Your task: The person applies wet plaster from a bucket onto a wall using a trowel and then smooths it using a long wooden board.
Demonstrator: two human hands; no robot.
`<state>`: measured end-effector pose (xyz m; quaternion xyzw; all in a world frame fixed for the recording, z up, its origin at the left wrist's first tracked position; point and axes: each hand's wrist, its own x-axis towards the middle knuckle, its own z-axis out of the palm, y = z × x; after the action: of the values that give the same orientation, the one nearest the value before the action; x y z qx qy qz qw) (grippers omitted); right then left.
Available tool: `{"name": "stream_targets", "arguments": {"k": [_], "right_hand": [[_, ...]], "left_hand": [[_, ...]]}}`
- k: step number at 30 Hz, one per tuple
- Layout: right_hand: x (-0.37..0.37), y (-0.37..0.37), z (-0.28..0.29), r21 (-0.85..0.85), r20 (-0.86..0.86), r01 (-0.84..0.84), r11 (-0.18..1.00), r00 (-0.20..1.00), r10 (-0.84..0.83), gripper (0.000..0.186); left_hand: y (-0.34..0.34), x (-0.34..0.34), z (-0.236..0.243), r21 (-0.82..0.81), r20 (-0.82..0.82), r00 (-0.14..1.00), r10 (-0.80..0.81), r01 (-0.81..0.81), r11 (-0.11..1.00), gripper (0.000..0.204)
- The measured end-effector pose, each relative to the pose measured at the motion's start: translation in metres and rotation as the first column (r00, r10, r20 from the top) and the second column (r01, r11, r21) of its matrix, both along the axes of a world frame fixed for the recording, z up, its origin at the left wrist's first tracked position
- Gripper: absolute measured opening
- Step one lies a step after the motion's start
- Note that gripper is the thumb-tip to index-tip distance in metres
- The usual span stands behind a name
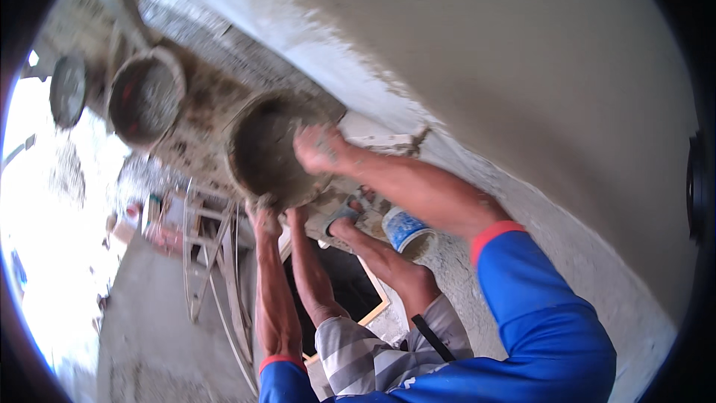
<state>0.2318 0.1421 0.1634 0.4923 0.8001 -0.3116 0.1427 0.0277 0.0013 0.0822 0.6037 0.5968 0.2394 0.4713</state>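
Observation:
A round basin [268,145] of wet grey mortar stands on a mortar-smeared plank [209,101]. My right hand [321,151], spattered with mortar, reaches over its right side with the fingers curled in. Blur and the back of the hand hide what those fingers hold, if anything. At the basin's near edge my left hand [262,216] is closed beside a mortar-coated lump [265,200]. Whether it grips the rim or a tool there, I cannot tell.
Two more mortar-filled basins [148,97] [68,92] stand farther left. A smooth plastered wall [552,67] rises along the right. Below me are a blue and white bucket [407,230], my sandalled foot [343,216] and a wooden trestle [212,246]. A post [119,0] stands at upper left.

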Motion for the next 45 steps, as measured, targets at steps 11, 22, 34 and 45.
{"name": "stream_targets", "arguments": {"k": [11, 22, 34, 45], "right_hand": [[0.041, -0.15, 0.098, -0.134, -0.151, 0.001, 0.991, 0.988, -0.022, 0.016], [0.116, -0.156, 0.173, -0.354, -0.241, 0.11, 0.929, 0.949, -0.204, 0.01], [0.184, -0.15, 0.351, -0.189, -0.025, 0.175, 0.966, 0.983, -0.183, 0.015], [0.21, -0.204, 0.42, 0.277, -0.936, -0.076, 0.958, 0.205, 0.287, 0.028]], "left_hand": [[-0.024, 0.06, 0.121, -0.624, 0.519, 0.647, 0.559, -0.16, 0.765, 0.013], [-0.063, 0.086, 0.226, -0.381, 0.553, 0.795, 0.247, -0.022, 0.924, 0.05], [-0.015, 0.101, 0.254, 0.339, -0.046, 0.821, -0.569, 0.549, 0.764, 0.037], [0.002, 0.149, 0.321, 0.367, -0.252, 0.694, -0.674, 0.713, 0.597, 0.054]]}}
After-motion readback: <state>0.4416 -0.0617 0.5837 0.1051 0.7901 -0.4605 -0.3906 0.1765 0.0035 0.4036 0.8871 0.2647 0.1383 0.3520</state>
